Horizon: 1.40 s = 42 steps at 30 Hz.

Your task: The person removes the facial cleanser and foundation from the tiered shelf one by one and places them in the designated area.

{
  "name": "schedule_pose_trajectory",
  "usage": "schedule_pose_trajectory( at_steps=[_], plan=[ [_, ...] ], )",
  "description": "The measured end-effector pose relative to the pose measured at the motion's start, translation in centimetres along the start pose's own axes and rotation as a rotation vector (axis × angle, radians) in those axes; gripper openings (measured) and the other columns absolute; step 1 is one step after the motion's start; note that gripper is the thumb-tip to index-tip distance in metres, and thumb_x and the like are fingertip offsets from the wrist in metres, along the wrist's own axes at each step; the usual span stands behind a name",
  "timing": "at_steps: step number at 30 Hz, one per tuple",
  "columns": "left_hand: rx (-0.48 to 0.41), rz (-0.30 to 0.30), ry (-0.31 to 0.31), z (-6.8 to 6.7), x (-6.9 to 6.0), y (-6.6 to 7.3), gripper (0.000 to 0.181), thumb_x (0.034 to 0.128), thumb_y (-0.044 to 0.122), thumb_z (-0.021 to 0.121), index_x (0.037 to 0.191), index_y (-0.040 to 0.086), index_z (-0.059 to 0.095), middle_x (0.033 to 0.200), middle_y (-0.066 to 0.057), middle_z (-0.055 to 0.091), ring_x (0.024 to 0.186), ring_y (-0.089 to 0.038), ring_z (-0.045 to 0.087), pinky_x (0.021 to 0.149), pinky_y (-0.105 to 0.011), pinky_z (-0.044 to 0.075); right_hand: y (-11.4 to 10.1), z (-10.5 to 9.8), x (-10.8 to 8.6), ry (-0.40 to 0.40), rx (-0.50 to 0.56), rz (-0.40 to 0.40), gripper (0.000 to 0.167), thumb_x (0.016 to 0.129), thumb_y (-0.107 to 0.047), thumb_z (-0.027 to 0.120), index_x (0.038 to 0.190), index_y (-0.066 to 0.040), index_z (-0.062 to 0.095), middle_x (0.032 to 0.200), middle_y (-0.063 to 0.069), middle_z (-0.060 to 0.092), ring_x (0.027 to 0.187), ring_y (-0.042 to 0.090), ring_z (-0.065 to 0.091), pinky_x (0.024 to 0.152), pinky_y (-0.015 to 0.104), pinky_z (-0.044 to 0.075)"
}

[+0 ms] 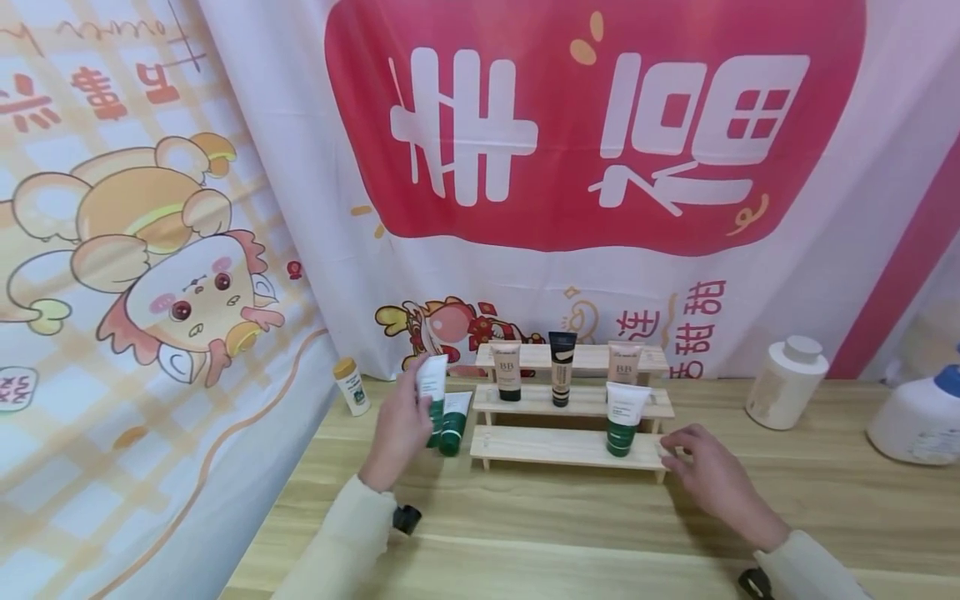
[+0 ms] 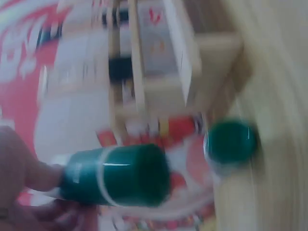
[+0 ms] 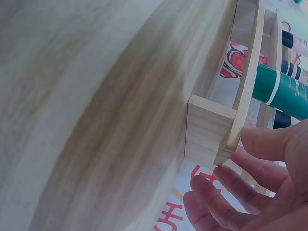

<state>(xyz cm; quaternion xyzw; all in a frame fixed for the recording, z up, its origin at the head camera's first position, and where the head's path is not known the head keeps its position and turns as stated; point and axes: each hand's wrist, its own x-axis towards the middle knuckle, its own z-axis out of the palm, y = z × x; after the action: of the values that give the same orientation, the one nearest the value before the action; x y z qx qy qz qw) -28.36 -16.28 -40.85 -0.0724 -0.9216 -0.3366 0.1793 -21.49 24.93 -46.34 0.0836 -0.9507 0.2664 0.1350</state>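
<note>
My left hand (image 1: 405,429) grips a white and green squeeze tube (image 1: 432,379) at the left of a tiered wooden display stand (image 1: 547,448). In the left wrist view, this tube's green cap end (image 2: 130,175) points toward the right, blurred. Another such tube (image 1: 454,421) stands on the table just beside it. At the stand's lowest step, the thumb and fingers of my right hand (image 1: 708,475) pinch the right end, seen closely as a board end (image 3: 228,144) in the right wrist view. A third white and green tube (image 1: 624,421) stands on that step.
Higher up the stand are a black tube (image 1: 561,371) and two pinkish BB tubes, one at left (image 1: 508,371), one at right (image 1: 622,360). A yellow-capped bottle (image 1: 351,387) is at far left. A white jar (image 1: 787,383) and a white bottle (image 1: 918,417) stand right.
</note>
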Motion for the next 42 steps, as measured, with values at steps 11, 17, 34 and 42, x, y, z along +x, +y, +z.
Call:
schedule_pose_trajectory(
  at_steps=[11,17,34,42],
  plan=[
    [0.111,-0.324,-0.301,1.4,4.8,-6.8,0.068,0.0914,0.002,0.056,0.149,0.017,0.023,0.133,-0.021,0.048,0.091,-0.029,0.056,0.071,-0.041,0.050,0.4,0.1,0.1,0.008,0.004,-0.013,0.022,0.081,-0.008,0.073,0.101,-0.001,0.068,0.104,0.015,0.059,0.092,0.035,0.059,0.077,0.052,0.049],
    [0.099,-0.364,-0.340,2.5,5.7,-7.6,0.060,0.0921,0.004,0.056,0.145,0.007,0.027,0.137,-0.026,0.042,0.121,-0.039,0.044,0.098,-0.055,0.036,0.3,0.2,0.2,0.023,0.006,-0.027,0.022,0.080,-0.007,0.074,0.100,0.000,0.068,0.103,0.015,0.059,0.092,0.035,0.059,0.077,0.053,0.048],
    [0.253,-0.450,-0.387,2.1,5.6,-7.2,0.041,0.0948,0.025,0.054,0.125,-0.003,0.049,0.105,-0.018,0.056,0.087,-0.029,0.053,0.074,-0.042,0.048,0.2,0.1,0.3,0.009,0.009,-0.007,0.020,0.081,-0.006,0.073,0.100,0.001,0.069,0.102,0.015,0.059,0.092,0.035,0.059,0.078,0.052,0.048],
    [0.226,-0.218,-0.179,0.3,4.1,-4.0,0.042,0.0918,0.024,0.057,0.126,0.001,0.052,0.110,-0.018,0.054,0.094,-0.030,0.052,0.076,-0.044,0.047,0.2,0.1,0.3,0.002,0.001,0.001,0.020,0.081,-0.006,0.073,0.100,0.001,0.069,0.102,0.015,0.059,0.093,0.035,0.059,0.077,0.053,0.048]
  ],
)
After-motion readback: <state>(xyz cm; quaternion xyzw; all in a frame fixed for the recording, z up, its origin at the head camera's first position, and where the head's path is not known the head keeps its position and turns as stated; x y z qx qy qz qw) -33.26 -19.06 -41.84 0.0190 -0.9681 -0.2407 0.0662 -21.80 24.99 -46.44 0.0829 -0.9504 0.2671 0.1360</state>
